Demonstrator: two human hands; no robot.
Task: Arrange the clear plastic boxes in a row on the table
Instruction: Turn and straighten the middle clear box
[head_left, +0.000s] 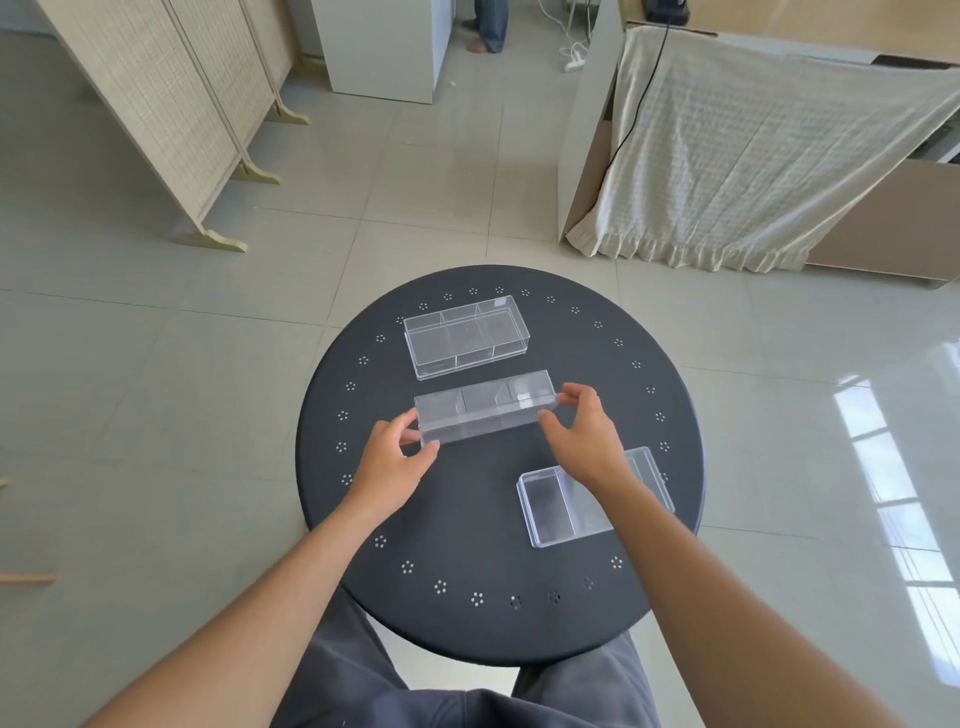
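Note:
Three clear plastic boxes are on the round black table (363, 519). A long divided box (466, 335) lies at the far side. A second long box (485, 406) sits at the middle, held at both ends: my left hand (392, 464) grips its left end and my right hand (584, 441) pinches its right end. A smaller flat box (556, 506) lies near the right edge, partly hidden under my right forearm.
The table has a ring of small punched holes near its rim. Beyond it are a folding woven screen (171, 114) at left, a white cabinet (384, 47), a cloth-draped board (753, 145) at right, and a person's legs (491, 26) far back.

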